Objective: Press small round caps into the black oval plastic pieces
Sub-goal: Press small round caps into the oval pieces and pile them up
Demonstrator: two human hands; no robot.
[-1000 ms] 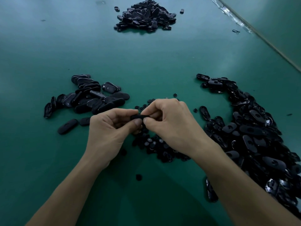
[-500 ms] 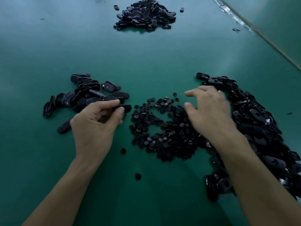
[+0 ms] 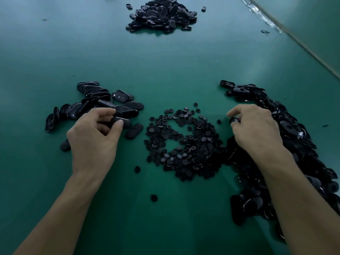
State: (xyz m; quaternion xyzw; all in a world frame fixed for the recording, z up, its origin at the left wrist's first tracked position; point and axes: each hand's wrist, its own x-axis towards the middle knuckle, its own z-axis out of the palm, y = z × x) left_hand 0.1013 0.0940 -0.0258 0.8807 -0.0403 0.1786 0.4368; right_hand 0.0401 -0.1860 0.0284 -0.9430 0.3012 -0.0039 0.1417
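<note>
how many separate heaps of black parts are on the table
4: a far heap at the top, an oval-piece heap by the left hand, the round-cap heap in the middle, a long oval-piece heap by the right hand. Strays excluded.

this looks like a small-parts assembly workshop. a wide green work table (image 3: 184, 61) carries sorted heaps of black oval pieces (image 3: 92, 92) and small round caps (image 3: 195, 153), with another heap (image 3: 161, 15) further back.

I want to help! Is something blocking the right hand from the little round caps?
Nothing visible blocks it. Between the right hand and the pile of round caps to its left lie only bare green table and one stray cap. The left hand holds an oval piece.
</note>
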